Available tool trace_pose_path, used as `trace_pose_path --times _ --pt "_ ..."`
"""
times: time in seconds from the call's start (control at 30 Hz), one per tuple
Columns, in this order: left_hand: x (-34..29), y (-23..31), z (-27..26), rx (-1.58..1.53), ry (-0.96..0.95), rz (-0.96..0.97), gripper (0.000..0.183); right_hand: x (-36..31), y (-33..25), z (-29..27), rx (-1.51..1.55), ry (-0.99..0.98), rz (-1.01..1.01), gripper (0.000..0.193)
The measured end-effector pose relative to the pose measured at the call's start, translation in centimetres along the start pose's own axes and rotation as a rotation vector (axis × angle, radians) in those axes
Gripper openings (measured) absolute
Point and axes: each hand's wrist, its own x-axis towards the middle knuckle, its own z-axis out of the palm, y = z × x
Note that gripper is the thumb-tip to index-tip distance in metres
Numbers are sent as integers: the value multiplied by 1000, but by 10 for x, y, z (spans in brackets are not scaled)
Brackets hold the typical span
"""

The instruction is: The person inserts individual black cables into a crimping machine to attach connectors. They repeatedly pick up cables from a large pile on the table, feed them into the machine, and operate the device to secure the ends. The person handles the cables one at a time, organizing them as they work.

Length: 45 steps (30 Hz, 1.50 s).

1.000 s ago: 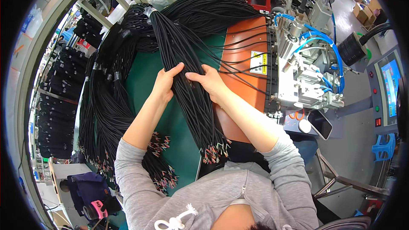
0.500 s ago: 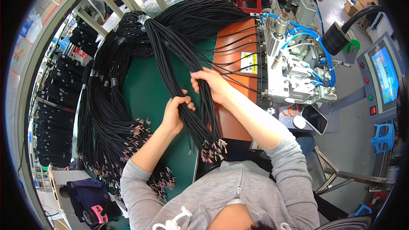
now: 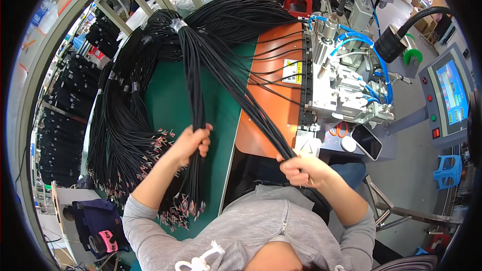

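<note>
A long bundle of black cables, bound near its top by a clear band, spreads into two parts. My left hand is wrapped round the left part, which hangs almost straight down over the green table. Below that fist the cable ends fan out with bare red and white wires. My right hand is closed round the right part, pulled taut toward the lower right, past the orange board's near edge. Its cable ends are mostly hidden by the hand.
More black cable bundles lie along the table's left side. Several cables cross the orange board into a metal machine with blue hoses. Right of it stand a phone, orange-handled scissors and a control screen.
The cable bundle has been split apart into two parts. My right hand has moved down and right with one part; my left hand has moved slightly left and down with the other.
</note>
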Motion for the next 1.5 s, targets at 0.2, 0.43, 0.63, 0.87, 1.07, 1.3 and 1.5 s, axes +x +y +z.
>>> trace_pose_path --times 0.2,0.43,0.63,0.87,1.07,1.3,1.5 --pt "30 -14 -20 289 198 83 45 -3 -14 1 141 124 -68 23" --pt "68 62 -36 1478 701 935 67 39 -29 11 139 175 -97 22" --pt "167 194 -39 1427 1223 1252 57 35 -25 8 167 177 -121 21" --pt "253 171 -52 1414 1351 1097 63 48 -25 22 72 211 -113 30" --pt "227 179 -60 1466 1153 1017 67 49 -18 14 178 120 -140 34" --pt "101 137 56 1217 237 1522 62 30 -20 3 218 112 -219 27" --pt "56 76 102 1338 -531 1412 68 24 -16 6 207 127 -267 45"
